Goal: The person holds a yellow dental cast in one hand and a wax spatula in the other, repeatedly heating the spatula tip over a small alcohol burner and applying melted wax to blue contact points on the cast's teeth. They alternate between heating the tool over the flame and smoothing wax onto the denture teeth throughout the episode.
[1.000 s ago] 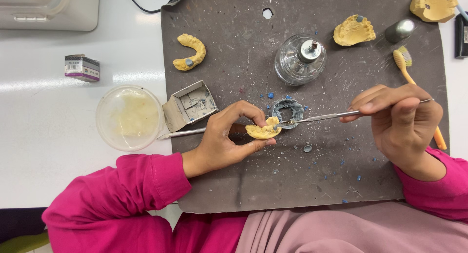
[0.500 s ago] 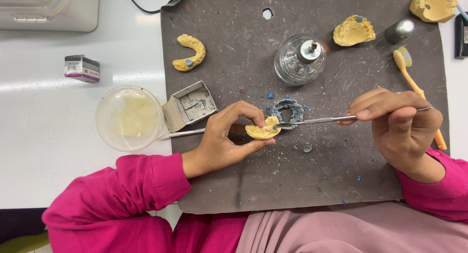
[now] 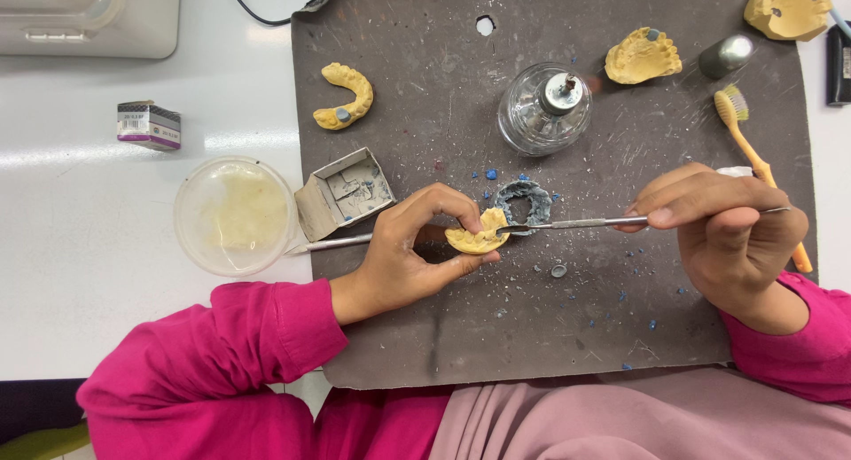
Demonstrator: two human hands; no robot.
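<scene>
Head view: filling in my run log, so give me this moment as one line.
left hand: holds yellow tooth cast | right hand: holds metal tool, tip at cast | under: grey mat | near: glass burner

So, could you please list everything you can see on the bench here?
work mat: 1, dark grey, centre
dental casts: 4, yellow; one in left hand, three loose
metal instrument: 1, silver, in right hand
glass burner: 1, clear, mat top
grey ring: 1, behind held cast
small open box: 1, grey, mat's left edge
round dish: 1, clear, left
toothbrush: 1, orange, right
left hand: gripping cast
right hand: gripping instrument
</scene>
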